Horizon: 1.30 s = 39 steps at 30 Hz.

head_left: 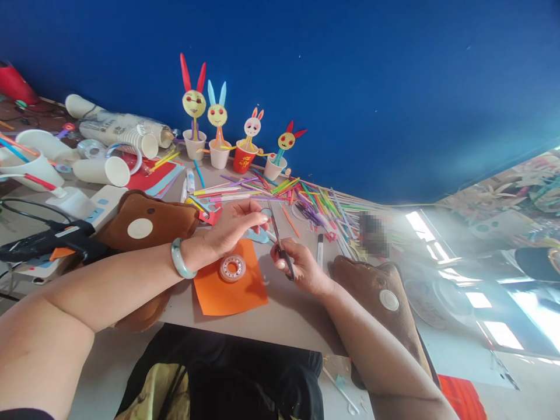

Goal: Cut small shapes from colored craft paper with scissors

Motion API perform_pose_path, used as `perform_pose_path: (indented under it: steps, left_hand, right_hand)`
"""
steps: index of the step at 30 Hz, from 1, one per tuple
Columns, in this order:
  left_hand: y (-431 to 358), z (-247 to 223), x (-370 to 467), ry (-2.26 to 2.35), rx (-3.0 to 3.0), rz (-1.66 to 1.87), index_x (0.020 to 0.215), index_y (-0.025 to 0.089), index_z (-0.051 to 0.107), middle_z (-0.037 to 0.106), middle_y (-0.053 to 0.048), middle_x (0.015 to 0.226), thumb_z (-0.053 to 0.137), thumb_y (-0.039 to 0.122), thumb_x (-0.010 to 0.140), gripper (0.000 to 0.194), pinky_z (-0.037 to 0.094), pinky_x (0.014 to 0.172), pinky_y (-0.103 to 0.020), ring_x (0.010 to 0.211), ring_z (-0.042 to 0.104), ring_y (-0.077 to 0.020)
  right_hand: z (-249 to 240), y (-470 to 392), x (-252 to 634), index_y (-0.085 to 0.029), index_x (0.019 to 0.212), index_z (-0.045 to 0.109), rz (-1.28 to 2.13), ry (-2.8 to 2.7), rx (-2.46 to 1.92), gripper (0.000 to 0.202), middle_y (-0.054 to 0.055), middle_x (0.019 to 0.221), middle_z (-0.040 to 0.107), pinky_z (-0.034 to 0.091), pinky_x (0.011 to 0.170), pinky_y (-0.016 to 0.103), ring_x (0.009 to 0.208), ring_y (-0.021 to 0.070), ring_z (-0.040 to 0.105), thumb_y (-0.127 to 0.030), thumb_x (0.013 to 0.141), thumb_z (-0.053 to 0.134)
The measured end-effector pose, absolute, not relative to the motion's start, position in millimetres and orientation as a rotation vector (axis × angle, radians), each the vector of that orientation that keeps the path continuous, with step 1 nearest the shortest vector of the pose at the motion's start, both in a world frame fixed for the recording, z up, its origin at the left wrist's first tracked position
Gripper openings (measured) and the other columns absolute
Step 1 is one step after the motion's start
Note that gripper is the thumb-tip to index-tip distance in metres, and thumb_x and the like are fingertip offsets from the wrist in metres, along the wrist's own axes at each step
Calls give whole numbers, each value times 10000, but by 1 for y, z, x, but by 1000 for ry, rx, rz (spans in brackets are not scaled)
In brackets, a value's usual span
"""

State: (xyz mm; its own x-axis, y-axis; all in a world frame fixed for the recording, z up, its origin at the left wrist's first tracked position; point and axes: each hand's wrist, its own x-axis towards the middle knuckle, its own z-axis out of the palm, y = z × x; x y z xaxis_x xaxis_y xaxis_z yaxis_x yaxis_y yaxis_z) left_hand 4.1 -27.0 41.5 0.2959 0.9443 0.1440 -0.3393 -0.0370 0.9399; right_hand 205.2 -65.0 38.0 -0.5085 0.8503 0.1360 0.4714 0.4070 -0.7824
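Note:
My left hand (238,224), with a pale bangle on its wrist, pinches a small round light piece (266,214) between thumb and fingers. Black-handled scissors (286,263) are held in my right hand (301,263), their blades pointing up beside that piece. Below my left hand, an orange sheet (245,297) lies on the table with a roll of clear tape (232,268) on top. A light blue piece (261,235) lies partly hidden between my hands.
Four rabbit-faced figures in cups (219,154) stand along the blue wall. Colourful sticks (262,189) lie scattered before them. Brown cushions (151,224) flank my arms. At the left are a glue gun (56,240), a power strip (102,207) and paper cups (118,171).

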Motion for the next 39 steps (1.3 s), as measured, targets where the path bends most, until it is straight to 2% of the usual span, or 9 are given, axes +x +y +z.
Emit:
perform_pose_path:
  steps: [39]
  left_hand:
    - [-26, 46, 3, 737, 1127, 1167, 691, 167, 623, 673, -25, 713, 699, 320, 776, 190, 472, 665, -264, 696, 610, -137]
  right_hand:
    - [40, -64, 206, -183, 649, 555, 956, -2151, -1141, 640, 33, 647, 574, 410, 696, 315, 675, 170, 497, -796, 822, 492]
